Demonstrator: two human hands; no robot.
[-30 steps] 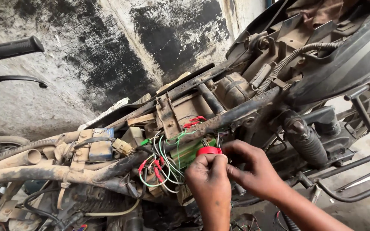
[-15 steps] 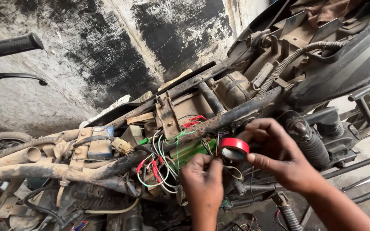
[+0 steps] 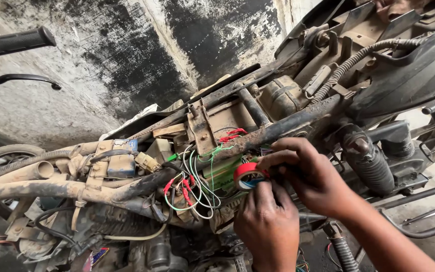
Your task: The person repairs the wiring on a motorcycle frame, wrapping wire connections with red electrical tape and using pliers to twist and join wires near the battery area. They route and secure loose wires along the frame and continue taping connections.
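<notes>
Hands (image 3: 288, 201) half-cover red tape roll (image 3: 246, 174); wire ends hidden.

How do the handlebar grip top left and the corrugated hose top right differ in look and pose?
The handlebar grip is a short, straight, black textured cylinder lying nearly level; the corrugated hose is long, ribbed, dust-grey and curves down towards the frame. The grip juts free against the wall with a lever beneath it; the hose runs among the bike's parts under the seat area. Neither the left hand nor the right hand, both at the red tape roll, touches either. Both are tubular.
</notes>
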